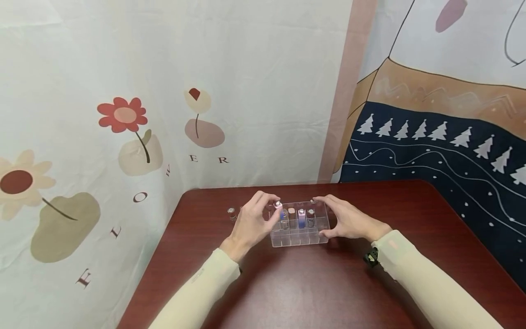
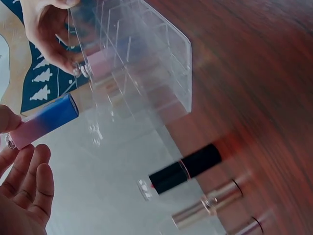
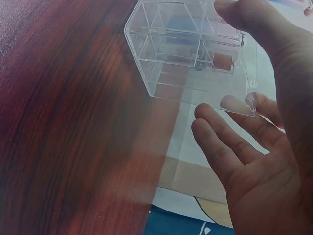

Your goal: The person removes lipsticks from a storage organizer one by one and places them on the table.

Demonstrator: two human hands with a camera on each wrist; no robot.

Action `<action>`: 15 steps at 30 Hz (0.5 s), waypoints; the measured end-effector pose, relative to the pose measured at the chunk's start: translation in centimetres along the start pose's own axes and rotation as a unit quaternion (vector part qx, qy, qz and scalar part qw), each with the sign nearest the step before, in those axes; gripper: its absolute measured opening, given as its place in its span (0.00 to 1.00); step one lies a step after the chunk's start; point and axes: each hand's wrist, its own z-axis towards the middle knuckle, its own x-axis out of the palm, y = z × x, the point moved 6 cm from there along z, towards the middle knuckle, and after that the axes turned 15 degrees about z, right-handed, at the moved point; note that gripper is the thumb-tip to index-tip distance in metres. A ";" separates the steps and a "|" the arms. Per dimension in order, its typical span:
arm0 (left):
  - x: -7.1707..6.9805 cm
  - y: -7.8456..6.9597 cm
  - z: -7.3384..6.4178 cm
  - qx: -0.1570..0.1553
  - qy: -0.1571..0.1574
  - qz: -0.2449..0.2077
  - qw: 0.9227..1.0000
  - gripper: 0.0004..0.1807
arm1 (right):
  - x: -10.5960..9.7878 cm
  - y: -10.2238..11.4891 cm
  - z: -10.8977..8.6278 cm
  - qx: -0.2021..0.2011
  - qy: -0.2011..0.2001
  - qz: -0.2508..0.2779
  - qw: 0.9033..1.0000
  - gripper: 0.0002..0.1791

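Between thumb and fingers my left hand (image 1: 251, 223) pinches a pink-and-blue lipstick tube (image 2: 45, 122), at the left end of a clear lipstick organizer (image 1: 295, 240). My right hand (image 1: 351, 220) grips the organizer's right end, thumb at the front and fingers spread behind. Several tubes stand in its back compartments, among them another pink-and-blue lipstick (image 1: 302, 220) and a dark-bodied lipstick (image 1: 311, 219). The front compartments show no tubes. In the left wrist view, a black lipstick (image 2: 168, 177) and a gold lipstick (image 2: 208, 203) stand on the table outside the organizer.
The dark red wooden table (image 1: 304, 283) runs back to a wall hanging with flowers (image 1: 123, 114). A navy hanging with white trees (image 1: 427, 151) borders it on the right. Left of my left hand, a clear-capped tube (image 1: 232, 213) stands on the table.
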 end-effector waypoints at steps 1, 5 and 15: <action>-0.1 0.2 -0.1 -0.002 0.000 0.000 1.000 0.14 | 0.0 0.0 0.0 0.000 0.000 0.001 1.000 0.57; -0.7 1.0 -0.6 -0.011 0.001 0.008 1.000 0.14 | 0.0 0.0 -0.1 0.001 -0.002 0.000 1.000 0.57; -2.4 3.2 -2.1 -0.034 0.006 0.026 0.999 0.15 | 0.0 0.3 0.0 -0.004 -0.002 -0.002 1.000 0.57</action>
